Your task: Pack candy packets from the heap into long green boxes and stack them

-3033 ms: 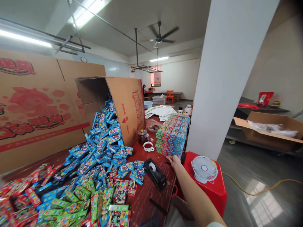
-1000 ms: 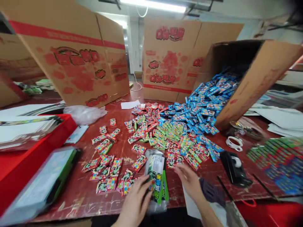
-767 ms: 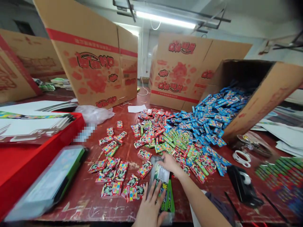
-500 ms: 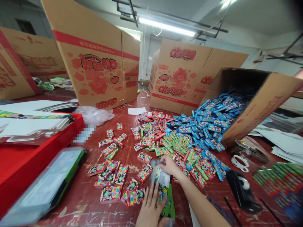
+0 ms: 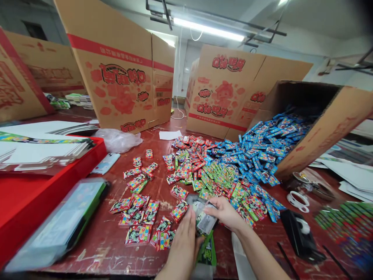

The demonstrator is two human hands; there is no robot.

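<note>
A dark printed plastic packet (image 5: 205,222) with a clear top and a whitish printed panel is between my two hands, slightly tilted. My right hand (image 5: 225,213) pinches its upper right edge, thumb on top. My left hand (image 5: 185,237) presses along its left side, fingers together, thumb partly hidden. Below the packet lies a green and black pouch (image 5: 208,249), partly covered. Small red candy sachets (image 5: 138,235) lie loose to the left of my hands. Just beyond them is a mixed heap of green sachets (image 5: 217,175) and red ones, running into blue sachets (image 5: 259,147).
The blue sachets spill from a tipped cardboard box (image 5: 323,128). Two large cartons (image 5: 125,74) stand behind. At left are a red tray (image 5: 62,181) with white cards, a phone (image 5: 106,163) and plastic-wrapped packs (image 5: 62,221). A black tape dispenser (image 5: 301,237) stands at right.
My left hand has turned from lying flat and spread over the packet to gripping its left side. The packet has tilted, and my right hand has shifted right along its top edge.
</note>
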